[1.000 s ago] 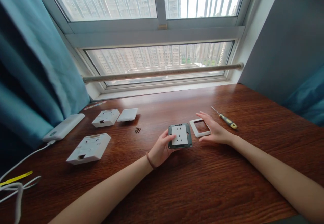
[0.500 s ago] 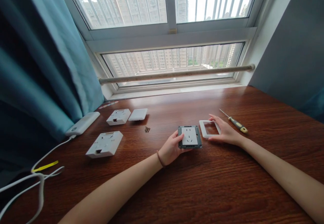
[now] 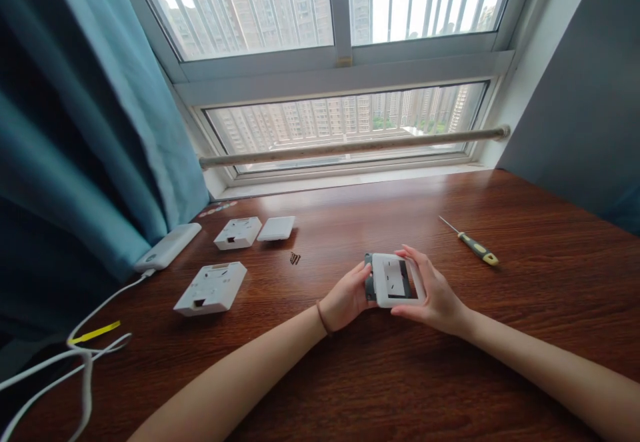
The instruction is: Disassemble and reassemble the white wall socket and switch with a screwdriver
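The left hand (image 3: 345,297) grips the dark grey socket module (image 3: 369,285) by its left edge, just above the wooden table (image 3: 400,375). The right hand's (image 3: 435,295) fingers pinch the white plastic frame (image 3: 395,281) over it. Both parts look light, rigid and smooth; the thin frame is likely brittle and best held by its edges.

The table (image 3: 450,375) is reddish-brown wood with visible grain and a soft sheen. The frame (image 3: 397,282) and mounting boxes (image 3: 211,287) look like smooth matt white plastic. The screwdriver (image 3: 473,242) has a thin metal shaft; the curtain (image 3: 75,129) is teal cloth
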Tool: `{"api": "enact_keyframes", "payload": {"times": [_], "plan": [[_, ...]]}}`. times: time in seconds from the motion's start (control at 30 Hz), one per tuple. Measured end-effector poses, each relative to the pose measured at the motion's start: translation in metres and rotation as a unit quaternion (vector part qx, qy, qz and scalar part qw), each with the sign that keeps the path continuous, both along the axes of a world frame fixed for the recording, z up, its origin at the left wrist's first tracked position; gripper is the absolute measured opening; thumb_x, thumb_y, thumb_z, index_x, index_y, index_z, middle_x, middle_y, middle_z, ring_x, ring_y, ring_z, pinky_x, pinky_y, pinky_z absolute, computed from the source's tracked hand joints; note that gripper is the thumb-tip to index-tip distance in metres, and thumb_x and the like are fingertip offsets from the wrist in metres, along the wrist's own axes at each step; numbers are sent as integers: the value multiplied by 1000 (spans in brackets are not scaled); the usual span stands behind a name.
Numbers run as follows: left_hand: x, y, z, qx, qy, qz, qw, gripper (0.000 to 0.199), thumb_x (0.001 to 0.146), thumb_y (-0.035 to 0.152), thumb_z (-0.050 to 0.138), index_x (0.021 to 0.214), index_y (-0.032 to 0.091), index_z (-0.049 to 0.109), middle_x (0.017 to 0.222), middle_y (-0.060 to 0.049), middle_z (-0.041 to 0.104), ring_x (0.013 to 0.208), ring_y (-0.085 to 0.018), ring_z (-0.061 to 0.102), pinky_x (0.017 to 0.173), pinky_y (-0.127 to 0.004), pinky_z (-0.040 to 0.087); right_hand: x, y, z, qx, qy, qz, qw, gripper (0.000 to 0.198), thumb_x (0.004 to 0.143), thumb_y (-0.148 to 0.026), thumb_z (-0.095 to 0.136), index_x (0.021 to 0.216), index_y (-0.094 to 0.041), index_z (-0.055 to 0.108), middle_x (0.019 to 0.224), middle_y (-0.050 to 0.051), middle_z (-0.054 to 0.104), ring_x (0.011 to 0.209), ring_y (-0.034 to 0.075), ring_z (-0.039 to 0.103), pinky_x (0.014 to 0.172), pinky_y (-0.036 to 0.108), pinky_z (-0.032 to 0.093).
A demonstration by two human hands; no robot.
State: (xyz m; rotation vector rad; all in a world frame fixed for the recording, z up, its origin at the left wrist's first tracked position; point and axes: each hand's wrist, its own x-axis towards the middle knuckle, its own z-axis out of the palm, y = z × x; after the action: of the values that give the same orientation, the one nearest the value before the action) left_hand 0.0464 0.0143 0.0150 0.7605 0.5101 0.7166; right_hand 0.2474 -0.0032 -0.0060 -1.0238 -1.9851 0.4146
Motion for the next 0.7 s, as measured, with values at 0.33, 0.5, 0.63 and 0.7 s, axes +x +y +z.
{"api": "enact_keyframes", "payload": {"times": [0.33, 0.5, 0.63, 0.7], "plan": [[3, -2, -5, 40, -9, -29, 999, 44, 82, 24, 59, 123, 20, 46, 122, -13, 55, 106, -25, 56, 85, -34, 44, -9, -3, 1, 17, -20, -18, 999, 98, 61, -43, 75, 137, -22, 18, 126, 14, 41, 117, 30, 42, 100, 46, 36], [4, -2, -7, 37, -13, -28, 999, 45, 79, 21, 62, 121, 20, 49, 120, -12, 56, 105, -24, 56, 87, -34, 43, -11, -4, 1, 19, -33, -18, 999, 98, 62, -46, 74, 138, -23, 17, 127, 15, 39, 118, 32, 39, 99, 49, 36], [4, -2, -6, 31, -7, -20, 999, 46, 75, 21, 66, 118, 19, 51, 115, -12, 58, 102, -23, 57, 85, -32, 43, -11, -4, 1, 24, -49, -10, 998, 99, 61, -50, 73, 138, -22, 17, 129, 15, 37, 120, 34, 35, 100, 51, 34], [3, -3, -5, 25, -6, -11, 1000, 46, 74, 21, 67, 117, 18, 51, 115, -12, 59, 100, -24, 58, 83, -33, 44, -10, -2, 0, 18, -30, -11, 999, 97, 61, -50, 72, 138, -22, 19, 135, 16, 32, 125, 35, 29, 104, 53, 28]]}}
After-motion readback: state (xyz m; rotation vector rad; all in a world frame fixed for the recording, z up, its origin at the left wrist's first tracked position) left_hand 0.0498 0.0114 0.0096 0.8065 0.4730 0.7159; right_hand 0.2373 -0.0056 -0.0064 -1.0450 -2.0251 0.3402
